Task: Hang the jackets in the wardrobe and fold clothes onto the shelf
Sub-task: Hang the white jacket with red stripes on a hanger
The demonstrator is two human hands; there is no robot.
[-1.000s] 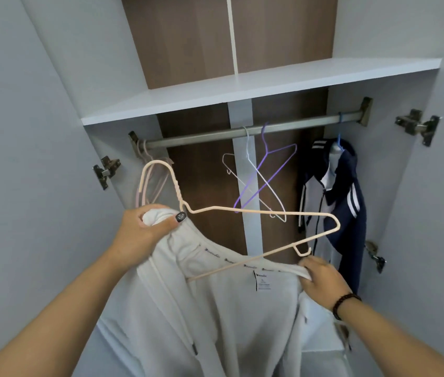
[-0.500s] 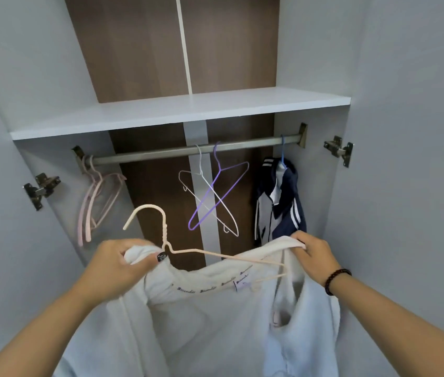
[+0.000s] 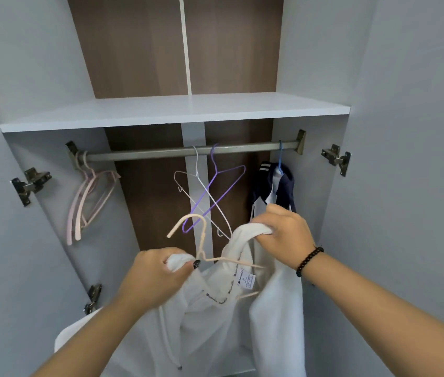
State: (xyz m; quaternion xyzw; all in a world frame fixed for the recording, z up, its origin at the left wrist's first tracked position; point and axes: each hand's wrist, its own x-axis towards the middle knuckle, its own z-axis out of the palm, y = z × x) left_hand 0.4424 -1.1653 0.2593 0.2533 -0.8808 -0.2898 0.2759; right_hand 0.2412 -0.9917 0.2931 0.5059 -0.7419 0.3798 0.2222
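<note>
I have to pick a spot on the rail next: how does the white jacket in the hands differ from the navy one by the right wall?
The white jacket is plain white; the navy jacket is dark with white stripes and panels. The white one's cream hanger is off the rail, its hook free below it; the navy one hangs from the rail on a blue hanger. The left hand and right hand grip the white one; nothing holds the navy one. Both have wire hangers.

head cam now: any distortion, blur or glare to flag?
Head view: wide-angle bowing, the shelf edge slants and the wardrobe sides splay; soft even light, no glare on the rail; slight softness on the white jacket, whose folds wash out.
</note>
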